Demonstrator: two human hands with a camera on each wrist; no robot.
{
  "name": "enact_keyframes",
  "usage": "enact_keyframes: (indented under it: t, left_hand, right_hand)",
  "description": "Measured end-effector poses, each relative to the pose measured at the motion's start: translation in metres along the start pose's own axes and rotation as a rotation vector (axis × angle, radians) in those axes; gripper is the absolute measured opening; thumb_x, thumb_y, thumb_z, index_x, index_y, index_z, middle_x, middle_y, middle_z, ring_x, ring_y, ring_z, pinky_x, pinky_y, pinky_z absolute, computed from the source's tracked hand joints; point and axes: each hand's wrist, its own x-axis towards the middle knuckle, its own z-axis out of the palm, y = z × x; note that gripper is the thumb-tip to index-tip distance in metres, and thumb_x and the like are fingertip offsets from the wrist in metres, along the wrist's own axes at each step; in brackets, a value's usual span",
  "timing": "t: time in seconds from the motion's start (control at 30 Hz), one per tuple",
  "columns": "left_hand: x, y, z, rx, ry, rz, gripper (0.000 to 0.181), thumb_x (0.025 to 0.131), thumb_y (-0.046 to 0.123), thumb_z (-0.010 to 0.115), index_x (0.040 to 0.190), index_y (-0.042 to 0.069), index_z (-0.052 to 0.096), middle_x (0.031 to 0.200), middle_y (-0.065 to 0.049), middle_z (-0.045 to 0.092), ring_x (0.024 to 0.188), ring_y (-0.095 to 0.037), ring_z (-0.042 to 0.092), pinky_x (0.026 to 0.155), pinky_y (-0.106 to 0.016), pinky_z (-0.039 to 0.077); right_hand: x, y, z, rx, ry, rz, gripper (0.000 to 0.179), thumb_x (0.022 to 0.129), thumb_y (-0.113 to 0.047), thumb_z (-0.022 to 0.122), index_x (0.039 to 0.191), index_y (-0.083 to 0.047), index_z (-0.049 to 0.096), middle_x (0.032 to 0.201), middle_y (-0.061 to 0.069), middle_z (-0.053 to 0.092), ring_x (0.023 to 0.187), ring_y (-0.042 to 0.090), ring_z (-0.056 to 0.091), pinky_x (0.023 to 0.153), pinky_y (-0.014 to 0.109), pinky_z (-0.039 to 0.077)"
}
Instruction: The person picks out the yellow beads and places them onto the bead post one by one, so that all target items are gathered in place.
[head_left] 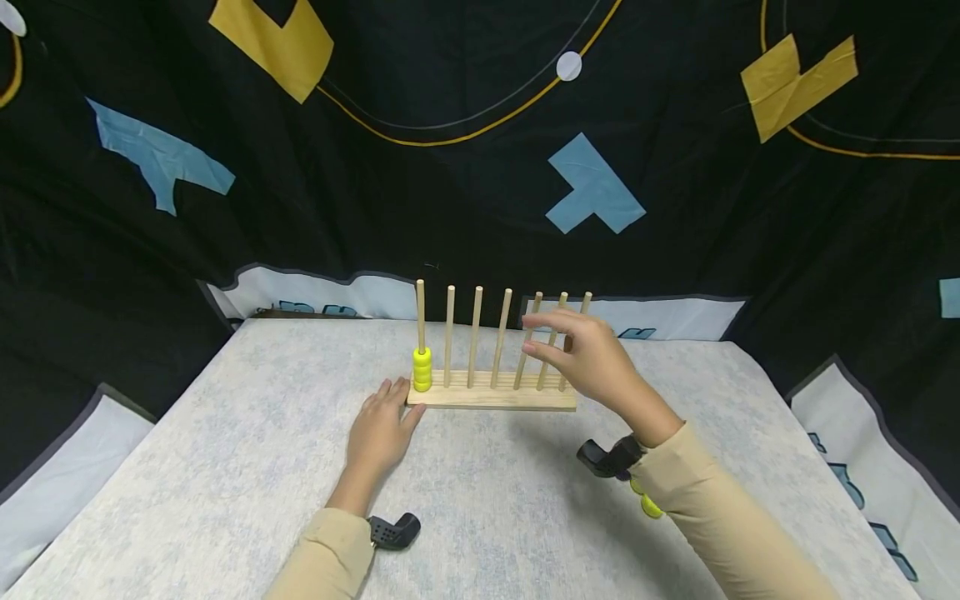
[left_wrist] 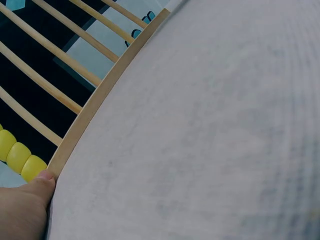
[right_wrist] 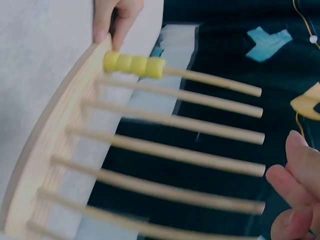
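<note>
A wooden peg stand [head_left: 491, 402] with several upright pegs stands on the table. Yellow beads [head_left: 422, 370] are stacked on its leftmost peg, and the other pegs are bare. My left hand [head_left: 380, 427] holds the stand's left end, its thumb [left_wrist: 42, 186] at the front edge by the lowest bead. Over on the right, my right hand [head_left: 581, 350] hovers near the upper parts of the right-hand pegs. A gap shows between its thumb and index finger, with nothing between them. In the right wrist view its fingertips [right_wrist: 281, 181] are just beyond the peg tips.
More yellow beads [head_left: 651, 506] lie on the table, partly hidden by my right forearm and the black wrist camera [head_left: 611, 458]. A pale mottled cloth covers the table [head_left: 225, 467]. Behind it hangs a black cloth [head_left: 420, 208] with blue and yellow shapes.
</note>
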Motion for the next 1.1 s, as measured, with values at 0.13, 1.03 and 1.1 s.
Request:
enact_keyframes:
  t: [0.13, 1.03, 1.1]
  left_hand:
    - [0.000, 0.000, 0.000, -0.004, -0.006, 0.003, 0.062, 0.101, 0.044, 0.053, 0.149, 0.006, 0.044, 0.156, -0.012, 0.042, 0.149, -0.035, 0.031, 0.123, -0.054, 0.024]
    - [0.001, 0.001, 0.001, 0.018, -0.019, 0.001, 0.063, 0.101, 0.043, 0.053, 0.149, 0.004, 0.044, 0.155, -0.014, 0.042, 0.148, -0.037, 0.032, 0.122, -0.055, 0.025]
    - [0.001, 0.001, 0.001, 0.020, -0.022, -0.002, 0.063, 0.101, 0.043, 0.054, 0.149, 0.004, 0.043, 0.156, -0.014, 0.042, 0.148, -0.037, 0.032, 0.122, -0.055, 0.025]
  right_hand:
    - [-0.014, 0.018, -0.009, 0.011, 0.008, 0.006, 0.034, 0.090, -0.024, 0.075, 0.123, -0.016, 0.071, 0.122, 0.000, 0.072, 0.058, 0.013, 0.048, 0.052, 0.023, 0.043]
    - [-0.138, 0.150, -0.051, 0.067, -0.164, 0.429, 0.035, 0.094, -0.033, 0.069, 0.125, -0.016, 0.069, 0.128, 0.008, 0.069, 0.097, -0.008, 0.055, 0.072, 0.023, 0.056]
    - [-0.143, 0.152, -0.048, 0.077, -0.178, 0.446, 0.037, 0.093, -0.032, 0.070, 0.125, -0.014, 0.068, 0.128, 0.009, 0.069, 0.098, -0.002, 0.058, 0.072, 0.025, 0.057]
